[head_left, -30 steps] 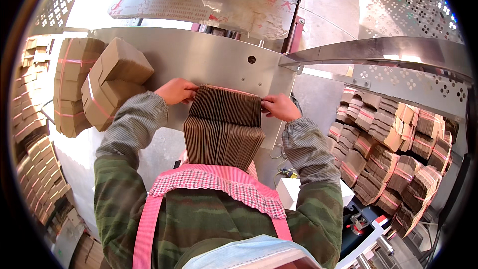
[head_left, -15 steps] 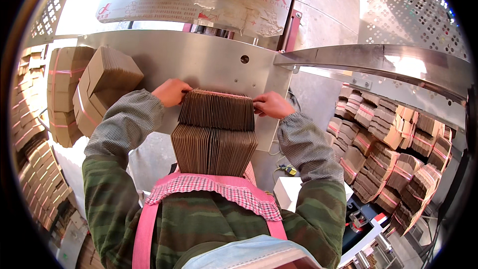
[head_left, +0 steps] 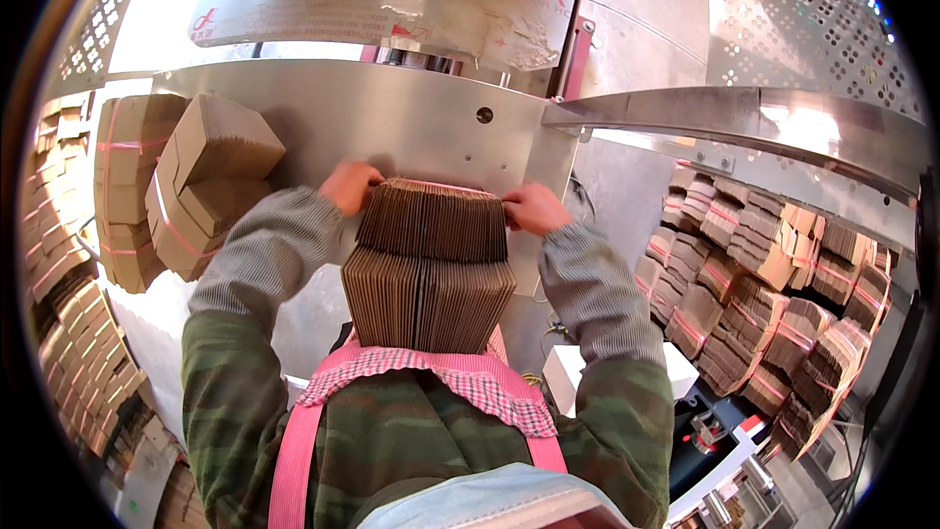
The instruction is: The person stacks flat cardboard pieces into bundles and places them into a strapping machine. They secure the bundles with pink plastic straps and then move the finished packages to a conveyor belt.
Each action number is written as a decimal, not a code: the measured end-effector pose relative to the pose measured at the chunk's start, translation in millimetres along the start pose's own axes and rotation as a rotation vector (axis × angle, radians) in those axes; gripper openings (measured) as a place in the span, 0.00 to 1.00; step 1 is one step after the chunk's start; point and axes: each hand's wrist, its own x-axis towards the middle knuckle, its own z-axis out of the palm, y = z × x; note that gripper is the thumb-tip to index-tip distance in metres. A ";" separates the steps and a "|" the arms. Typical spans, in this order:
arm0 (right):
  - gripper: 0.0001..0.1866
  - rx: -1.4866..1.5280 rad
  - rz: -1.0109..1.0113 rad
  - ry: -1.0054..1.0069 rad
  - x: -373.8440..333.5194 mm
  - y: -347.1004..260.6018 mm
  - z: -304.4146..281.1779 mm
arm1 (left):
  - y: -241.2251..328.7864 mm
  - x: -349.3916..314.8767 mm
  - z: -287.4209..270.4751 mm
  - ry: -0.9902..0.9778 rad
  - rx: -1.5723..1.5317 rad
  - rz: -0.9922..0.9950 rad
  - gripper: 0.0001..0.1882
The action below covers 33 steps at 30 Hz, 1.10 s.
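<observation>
A thick bundle of folded brown cardboard pieces (head_left: 428, 299) stands on edge before my chest, its far part resting on the metal table (head_left: 411, 118). Across the bundle's far end runs a thin pink band (head_left: 441, 187). At the far left corner my left hand (head_left: 351, 186) is closed, fingertips pinching where the band meets the edge. My right hand (head_left: 537, 209) is closed likewise at the far right corner. The fingertips of both hands are partly hidden by the cardboard.
Two banded cardboard bundles, one outer (head_left: 129, 186) and one inner (head_left: 211, 162), stand at the table's left. A machine with a film-covered metal plate (head_left: 392, 0) lies beyond. A steel bar (head_left: 725, 108) crosses on the right, above piled bundles (head_left: 754, 304). A white box (head_left: 565, 377) is by my right elbow.
Both hands stay at the far corners of the bundle. My left hand and forearm have shifted slightly right and inward; my right forearm has drawn in a little. The bundle looks slightly spread.
</observation>
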 end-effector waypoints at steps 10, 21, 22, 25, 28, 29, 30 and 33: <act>0.17 0.833 0.133 0.289 -89.6 38.5 105.5 | -77.2 -83.5 86.3 0.054 -0.603 -0.034 0.14; 0.19 0.701 0.056 0.286 -97.9 74.5 132.4 | -74.8 -91.5 95.3 -0.038 -0.444 -0.056 0.17; 0.18 0.725 0.064 0.293 -92.3 96.6 136.9 | -73.7 -93.4 99.7 0.022 -0.360 -0.025 0.17; 0.20 0.874 0.122 0.332 -93.6 116.3 147.8 | -68.8 -90.2 108.6 0.154 -0.111 0.061 0.13; 0.21 0.993 0.168 0.342 -104.8 108.7 147.1 | -65.7 -91.7 116.7 0.231 -0.090 0.027 0.11; 0.21 1.023 0.177 0.349 -109.7 105.3 146.2 | -66.0 -92.3 118.5 0.251 -0.093 0.027 0.11; 0.21 1.043 0.187 0.354 -114.9 102.2 144.7 | -66.7 -91.8 120.9 0.270 -0.096 0.027 0.11; 0.21 1.075 0.205 0.372 -134.7 95.8 145.4 | -69.2 -90.4 128.8 0.311 -0.138 0.032 0.11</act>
